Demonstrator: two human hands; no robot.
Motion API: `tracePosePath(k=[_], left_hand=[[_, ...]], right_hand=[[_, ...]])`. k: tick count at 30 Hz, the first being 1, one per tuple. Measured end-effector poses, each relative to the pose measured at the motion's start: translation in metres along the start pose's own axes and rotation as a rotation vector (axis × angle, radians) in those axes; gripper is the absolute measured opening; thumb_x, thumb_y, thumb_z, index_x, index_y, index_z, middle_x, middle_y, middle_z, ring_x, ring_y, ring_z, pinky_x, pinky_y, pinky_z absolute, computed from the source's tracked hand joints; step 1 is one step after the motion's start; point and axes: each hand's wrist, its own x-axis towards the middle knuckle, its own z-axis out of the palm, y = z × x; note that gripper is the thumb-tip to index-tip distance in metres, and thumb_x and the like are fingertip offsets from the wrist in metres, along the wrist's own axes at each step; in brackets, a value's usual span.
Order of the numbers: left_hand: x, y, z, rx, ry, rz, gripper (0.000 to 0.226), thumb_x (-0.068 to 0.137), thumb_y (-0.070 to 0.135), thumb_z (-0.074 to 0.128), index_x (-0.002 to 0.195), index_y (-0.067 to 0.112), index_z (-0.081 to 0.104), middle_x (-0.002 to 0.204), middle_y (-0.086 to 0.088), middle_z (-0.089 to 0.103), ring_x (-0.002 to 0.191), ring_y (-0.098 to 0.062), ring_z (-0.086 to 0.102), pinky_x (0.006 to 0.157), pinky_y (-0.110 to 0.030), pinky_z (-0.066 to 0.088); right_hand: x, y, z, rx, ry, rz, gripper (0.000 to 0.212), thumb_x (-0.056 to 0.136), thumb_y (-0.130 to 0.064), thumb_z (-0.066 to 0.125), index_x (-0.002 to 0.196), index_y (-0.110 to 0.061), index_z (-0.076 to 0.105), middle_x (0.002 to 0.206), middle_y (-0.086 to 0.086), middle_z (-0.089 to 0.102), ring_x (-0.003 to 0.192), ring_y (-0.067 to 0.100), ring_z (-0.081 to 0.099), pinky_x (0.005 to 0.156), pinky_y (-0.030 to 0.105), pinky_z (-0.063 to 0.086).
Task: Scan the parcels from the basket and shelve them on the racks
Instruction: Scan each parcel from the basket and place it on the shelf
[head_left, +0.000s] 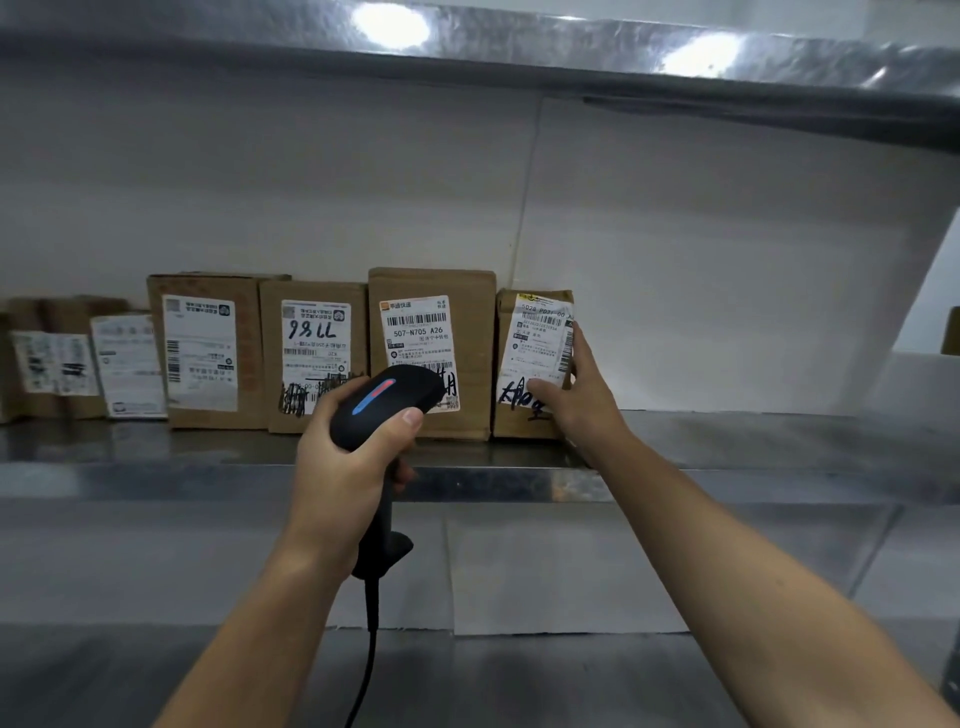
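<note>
A row of several brown cardboard parcels with white labels stands upright along the back of a steel rack shelf (727, 441). My right hand (582, 389) holds the rightmost parcel (524, 410) by its right side, thumb on the front and fingers along the edge. My left hand (353, 447) grips a black corded barcode scanner (389, 400), whose lit red-blue strip faces me, in front of the tall parcel marked 507-N705 A26 (431, 322).
The upper shelf (519, 52) overhangs the row. A white wall panel (701, 260) backs the shelf; bare shelf surface stretches to the right of the last parcel. A lower shelf (571, 675) lies below, and the scanner cable (366, 670) hangs down over it.
</note>
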Motion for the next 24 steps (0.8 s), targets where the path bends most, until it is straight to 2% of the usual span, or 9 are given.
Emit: tracePosePath(k=[4, 9, 14, 17, 19, 22, 24], left_hand=[[0.0, -0.001, -0.004, 0.007, -0.016, -0.005, 0.06, 0.069, 0.033, 0.076, 0.126, 0.022, 0.06, 0.088, -0.011, 0.068, 0.056, -0.023, 0.06, 0.053, -0.031, 0.054], [0.001, -0.002, -0.012, -0.015, -0.036, -0.035, 0.057, 0.07, 0.032, 0.078, 0.124, 0.024, 0.061, 0.089, -0.012, 0.067, 0.056, -0.023, 0.059, 0.054, -0.031, 0.053], [0.003, -0.001, -0.023, -0.023, -0.06, -0.053, 0.057, 0.069, 0.032, 0.078, 0.123, 0.025, 0.061, 0.094, -0.016, 0.068, 0.058, -0.023, 0.06, 0.055, -0.032, 0.052], [0.007, 0.002, -0.029, -0.011, -0.08, -0.057, 0.058, 0.069, 0.033, 0.078, 0.123, 0.025, 0.061, 0.094, -0.017, 0.068, 0.056, -0.022, 0.06, 0.053, -0.028, 0.052], [0.008, 0.002, -0.031, -0.006, -0.101, -0.066, 0.059, 0.069, 0.033, 0.077, 0.125, 0.025, 0.06, 0.092, -0.015, 0.069, 0.056, -0.022, 0.06, 0.053, -0.028, 0.053], [0.007, -0.001, -0.029, -0.014, -0.157, -0.077, 0.058, 0.07, 0.032, 0.077, 0.125, 0.025, 0.06, 0.085, -0.009, 0.069, 0.058, -0.023, 0.061, 0.054, -0.03, 0.053], [0.005, -0.004, -0.026, -0.025, -0.205, -0.091, 0.059, 0.071, 0.031, 0.076, 0.127, 0.024, 0.059, 0.081, -0.006, 0.069, 0.06, -0.024, 0.061, 0.056, -0.032, 0.053]], right_hand=[[-0.001, -0.001, 0.003, -0.041, 0.024, 0.024, 0.089, 0.095, -0.007, 0.067, 0.16, -0.038, 0.015, 0.147, -0.001, 0.055, 0.126, 0.022, 0.059, 0.093, 0.027, 0.048], [0.002, -0.006, 0.009, -0.089, 0.058, 0.053, 0.087, 0.094, -0.006, 0.068, 0.159, -0.035, 0.019, 0.147, 0.002, 0.054, 0.129, 0.027, 0.057, 0.103, 0.04, 0.049], [0.0, -0.007, 0.012, -0.108, 0.089, 0.065, 0.079, 0.094, -0.008, 0.068, 0.156, -0.033, 0.025, 0.146, 0.002, 0.055, 0.13, 0.026, 0.056, 0.102, 0.038, 0.048], [-0.003, -0.007, 0.012, -0.111, 0.094, 0.074, 0.082, 0.093, -0.012, 0.069, 0.158, -0.032, 0.022, 0.147, 0.0, 0.055, 0.129, 0.023, 0.056, 0.099, 0.032, 0.045], [-0.007, -0.007, 0.011, -0.118, 0.102, 0.083, 0.085, 0.093, -0.016, 0.07, 0.16, -0.033, 0.019, 0.149, -0.001, 0.052, 0.13, 0.022, 0.055, 0.104, 0.033, 0.044], [-0.019, -0.009, 0.008, -0.153, 0.124, 0.063, 0.085, 0.094, -0.022, 0.07, 0.161, -0.031, 0.018, 0.158, 0.002, 0.041, 0.141, 0.026, 0.044, 0.115, 0.045, 0.039], [-0.031, -0.011, 0.003, -0.213, 0.151, 0.032, 0.081, 0.095, -0.027, 0.068, 0.16, -0.027, 0.02, 0.162, 0.002, 0.034, 0.146, 0.025, 0.037, 0.118, 0.044, 0.035]])
